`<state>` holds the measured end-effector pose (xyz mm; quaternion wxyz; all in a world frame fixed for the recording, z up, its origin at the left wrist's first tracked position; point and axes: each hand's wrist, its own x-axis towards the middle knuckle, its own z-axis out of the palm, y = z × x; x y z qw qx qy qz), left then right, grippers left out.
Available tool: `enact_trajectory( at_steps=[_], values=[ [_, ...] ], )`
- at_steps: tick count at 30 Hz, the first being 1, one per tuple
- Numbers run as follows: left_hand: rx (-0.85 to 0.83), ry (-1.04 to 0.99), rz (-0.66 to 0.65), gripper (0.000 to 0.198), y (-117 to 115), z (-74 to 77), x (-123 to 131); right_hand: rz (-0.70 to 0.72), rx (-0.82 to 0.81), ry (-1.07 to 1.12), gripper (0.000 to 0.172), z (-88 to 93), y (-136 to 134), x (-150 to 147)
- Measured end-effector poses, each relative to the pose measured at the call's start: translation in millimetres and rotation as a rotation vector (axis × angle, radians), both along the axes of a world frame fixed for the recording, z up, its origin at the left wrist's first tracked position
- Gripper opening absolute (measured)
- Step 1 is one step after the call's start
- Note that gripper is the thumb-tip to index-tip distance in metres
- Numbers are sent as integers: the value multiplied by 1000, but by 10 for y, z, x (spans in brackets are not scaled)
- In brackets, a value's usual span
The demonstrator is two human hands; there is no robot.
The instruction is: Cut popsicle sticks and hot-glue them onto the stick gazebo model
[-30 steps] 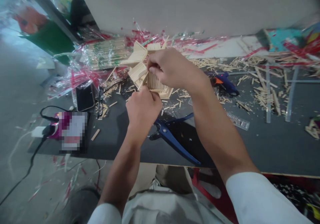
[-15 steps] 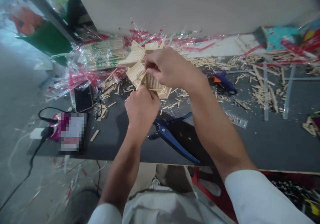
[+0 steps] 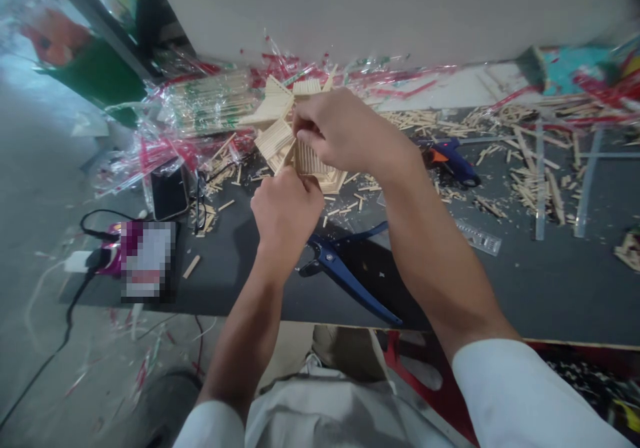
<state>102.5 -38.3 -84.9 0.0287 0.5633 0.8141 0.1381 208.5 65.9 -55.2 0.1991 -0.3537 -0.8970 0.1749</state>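
Observation:
A small house-like model of pale wooden sticks (image 3: 274,139), with slanted ribbed panels, stands near the back of the dark table. My left hand (image 3: 287,203) is closed at its front edge, fingertips pinching a thin wooden piece of the model. Over its right side, my right hand (image 3: 333,131) bends down with thumb and fingers pinched together against the model. What lies between the right fingertips is too small and hidden to make out. Just in front of my hands lie blue-handled cutters (image 3: 353,281).
A blue hot glue gun (image 3: 453,158), a clear ruler (image 3: 479,238) and glue sticks (image 3: 540,181) lie to the right among cut stick pieces. Leftward are wrapped stick bundles (image 3: 207,105), a dark phone (image 3: 169,193), and a purple power strip (image 3: 114,251) with cables.
The whole view has shifted slightly. Both hands keep nearly the same hold on the wooden model, and nothing has visibly been let go.

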Motion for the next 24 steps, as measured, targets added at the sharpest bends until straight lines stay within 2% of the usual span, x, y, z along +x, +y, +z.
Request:
enact_trajectory(
  at_steps=[8,24],
  values=[
    [-29,-5,13,33,5,24,31,0,-1,-1,16,9,-7,-2],
    [4,-20,-20,30,-24,-42,1,0,-2,0,14,-10,13,1]
  ],
)
